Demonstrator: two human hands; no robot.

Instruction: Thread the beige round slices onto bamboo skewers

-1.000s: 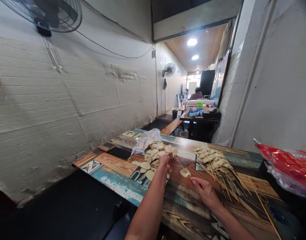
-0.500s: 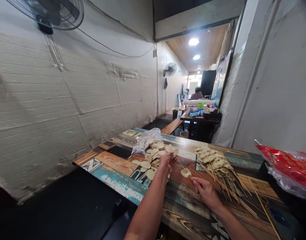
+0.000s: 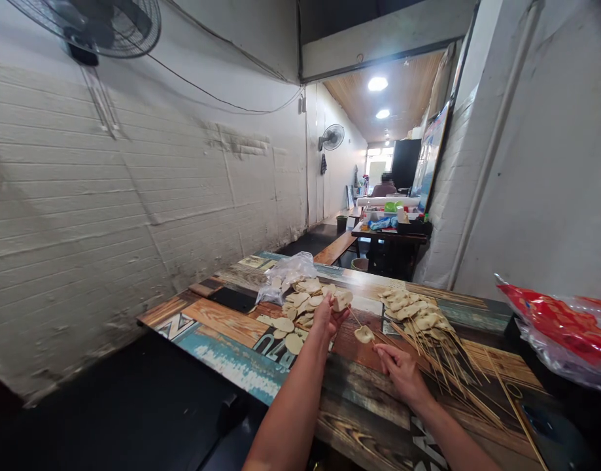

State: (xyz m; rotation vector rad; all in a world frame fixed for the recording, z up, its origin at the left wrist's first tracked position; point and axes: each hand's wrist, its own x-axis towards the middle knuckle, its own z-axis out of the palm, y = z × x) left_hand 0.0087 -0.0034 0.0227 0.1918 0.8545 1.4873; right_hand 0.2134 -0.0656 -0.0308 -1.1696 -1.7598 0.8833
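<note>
My left hand (image 3: 329, 320) has its fingers closed around a pale, flat round slice (image 3: 343, 301) of food, just right of a loose pile of such slices (image 3: 300, 307). Between finger and thumb, my right hand (image 3: 403, 374) pinches the lower end of a thin wooden skewer (image 3: 356, 320). One folded slice (image 3: 363, 335) is threaded on that skewer, whose far end reaches up to the slice in my left hand. Whether the tip pierces it is too small to tell. Right of my hands lie several filled skewers (image 3: 418, 311), slices at the back and sticks toward me.
A clear plastic bag (image 3: 288, 271) lies behind the pile, near a black flat object (image 3: 232, 299). Loose skewers (image 3: 477, 402) and a red-printed plastic package (image 3: 560, 320) are on the right. Further back are a bench (image 3: 335, 248), a cluttered table (image 3: 391, 233) and a seated person.
The slice in my left hand is turned a little more toward the camera. Both hands keep nearly the same place and hold. The view has shifted slightly.
</note>
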